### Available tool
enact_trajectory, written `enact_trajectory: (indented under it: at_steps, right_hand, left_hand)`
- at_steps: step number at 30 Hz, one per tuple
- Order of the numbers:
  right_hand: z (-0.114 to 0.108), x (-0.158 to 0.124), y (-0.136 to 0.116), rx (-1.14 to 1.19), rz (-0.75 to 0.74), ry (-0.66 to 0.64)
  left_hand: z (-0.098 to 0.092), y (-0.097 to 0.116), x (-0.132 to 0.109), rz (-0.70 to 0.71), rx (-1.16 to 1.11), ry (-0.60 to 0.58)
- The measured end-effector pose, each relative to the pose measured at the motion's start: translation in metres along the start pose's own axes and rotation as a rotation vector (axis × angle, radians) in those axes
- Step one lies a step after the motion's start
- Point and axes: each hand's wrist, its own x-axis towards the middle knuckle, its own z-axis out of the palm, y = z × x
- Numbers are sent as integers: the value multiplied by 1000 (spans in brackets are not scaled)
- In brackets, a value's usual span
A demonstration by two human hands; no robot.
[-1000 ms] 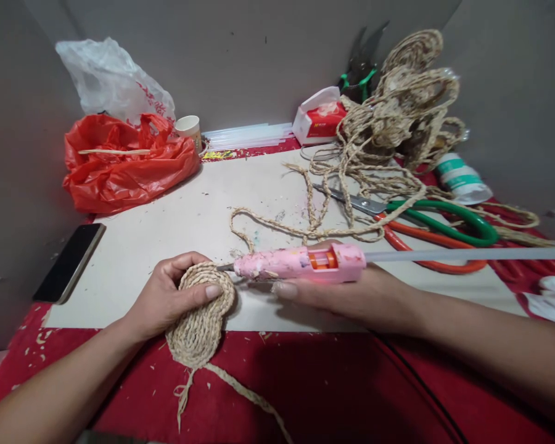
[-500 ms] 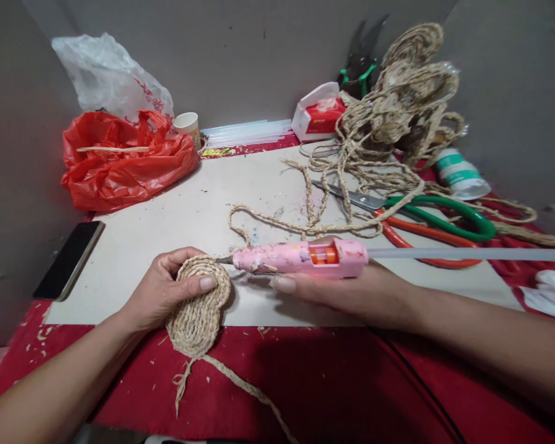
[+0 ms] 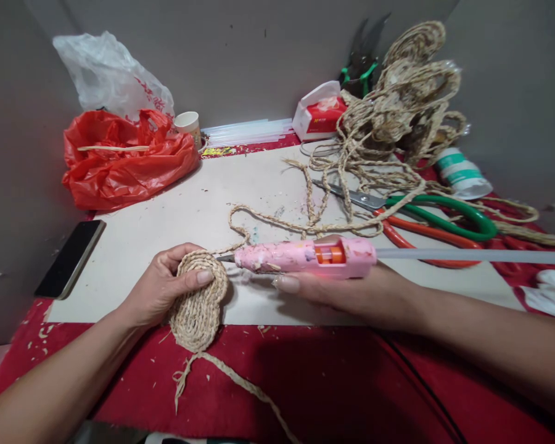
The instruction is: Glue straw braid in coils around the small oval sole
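Small craft workshop corner

Grey walls [image 3: 259,68] left, back, right. Red-covered counter [image 3: 324,382]. Pink glue gun [image 3: 282,256], clear glue sticks [image 3: 247,132] along the back, big scissors [image 3: 374,202], green-gripped cutters [image 3: 361,79], tangle of braided cord [image 3: 393,117]. Handwork station; home or business, can't tell.

A work table is covered by deep red cloth [image 3: 333,394] and topped by a flat, off-white rectangular sheet [image 3: 198,203]. Behind the sheet, the space is closed off by a smooth grey back wall [image 3: 235,61], marked by dark specks. The sheet is flanked by a grey left wall [image 3: 18,154] and a grey right wall [image 3: 518,92]. In front of it, the cloth is darkened by a broad, soft-edged shadow
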Motion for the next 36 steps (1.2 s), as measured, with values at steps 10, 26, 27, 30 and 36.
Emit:
enact_trajectory:
  at_steps: [10,26,27,30,36]
  right_hand:
    - [3,-2,-3,3,-21,-2]
    - [4,1,-1,66,-65,8]
    - [4,1,-2,56,-68,7]
    - [4,0,-3,29,-71,26]
    - [4,-1,-3,46,-72,0]
  left_hand:
    - [-1,0,2,4,-11,10]
    - [0,1,1,-12,-16,-15]
    - [0,1,1,-15,-15,-15]
    - [0,1,2,-16,-10,-7]
    - [0,2,2,-5,-31,10]
